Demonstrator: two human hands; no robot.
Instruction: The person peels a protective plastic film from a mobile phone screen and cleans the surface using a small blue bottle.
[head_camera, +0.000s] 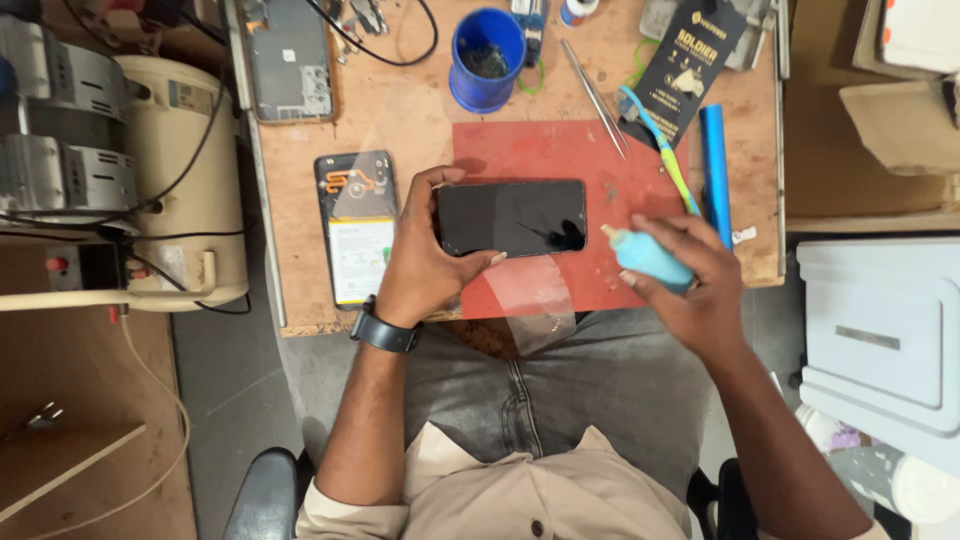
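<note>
Phone screen (511, 217) lies face up on our red mat (540, 150), beside the opened phone body (357, 226) whose battery and boards show, so we judge the two halves not yet joined. Our left hand (425, 262) is curled around the screen's left end, pinning it down. Our right hand (690, 285) is closed around a small blue squeeze bottle (648, 257), its nozzle just beside the screen's right edge, with no liquid visible on the glass.
</note>
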